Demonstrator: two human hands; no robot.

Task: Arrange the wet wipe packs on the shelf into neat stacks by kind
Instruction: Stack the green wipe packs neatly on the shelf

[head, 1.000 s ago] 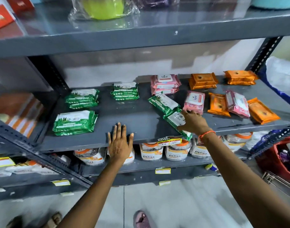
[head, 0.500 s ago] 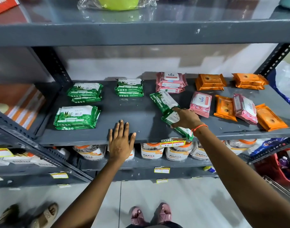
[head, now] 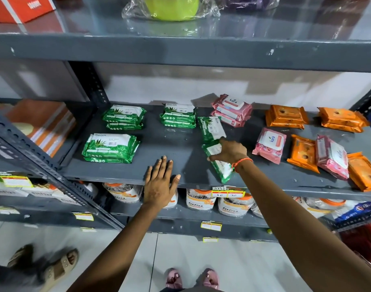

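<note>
1. Shelf (head: 176, 144): grey metal, middle tier, carries all the wet wipe packs.
2. Green packs: three stacks plus two loose. Front-left stack (head: 111, 147), back-left stack (head: 124, 116), back-centre stack (head: 178, 115). Each shows at least two packs; exact count per stack can't be read.
3. Loose green #1 (head: 211, 128) lies flat, turned lengthwise, just right of the back-centre stack.
4. Loose green #2 (head: 220, 165) sits in front of #1, angled, its near end at the shelf's front edge.
5. Right hand (head: 230, 152): on top of loose green #2, thumb along its left edge, fingers spread over the top toward #1. Whether it's clamped or just resting, can't tell.
6. Left hand (head: 160, 184): flat, palm down on the front lip of the shelf, fingers straight and slightly apart, holding nothing.
7. Pink packs: one back stack (head: 232, 109), at least three high, plus two loose. Pink loose A (head: 270, 144) lies flat; pink loose B (head: 331, 155) leans across orange packs.
8. Orange packs: two back stacks, orange stack left (head: 285, 116) and orange stack right (head: 341, 119), two packs visible in each. Two loose in front: orange loose A (head: 302, 154) left of pink loose B, orange loose B (head: 363, 171) right of it, at the front edge.
9. Orange band (head: 240, 163) on the right wrist.
10. Jars (head: 201, 200) on the tier below, partly hidden.
</note>
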